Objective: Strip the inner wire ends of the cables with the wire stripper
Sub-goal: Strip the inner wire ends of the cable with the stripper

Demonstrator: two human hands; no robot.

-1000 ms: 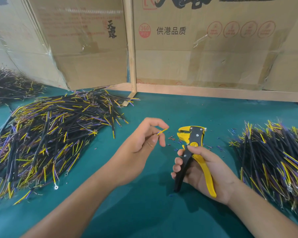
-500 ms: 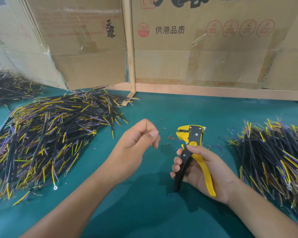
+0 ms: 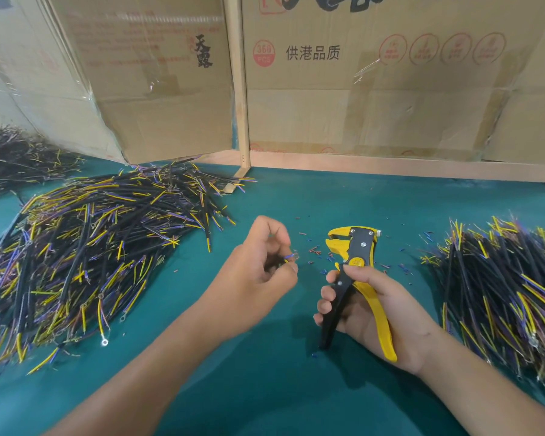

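So the left hand point(image 3: 258, 272) is curled up with its fingertips pinching a cable's inner wires point(image 3: 289, 257); a blue one and a yellow one poke out toward the tool, probably being fanned apart so just one goes in at a time. Most of that cable is hidden in the palm, so can't say more about it.

The right hand point(image 3: 372, 306) is wrapped around both handles of the yellow and black wire stripper point(image 3: 353, 256), head up and mouth facing left, right at the wire ends. The handles are spread and nothing's in the mouth yet, so my guess is it's just parked ready for the next feed.

Counts: one stripper, one cable in hand, two wire ends that I can make out. Three heaps on the green worktop point(image 3: 265, 388): a big cable pile point(image 3: 92, 247) on the left, a smaller far pile point(image 3: 19, 158) behind it, and a right-hand pile point(image 3: 501, 284) beside the tool arm. Way too many cables to count. I can't tell which heap is the finished one. Loads of little insulation offcuts point(image 3: 315, 250) are scattered between the hands, where the stripping evidently happens. Cardboard boxes point(image 3: 390, 89) wall off the back.
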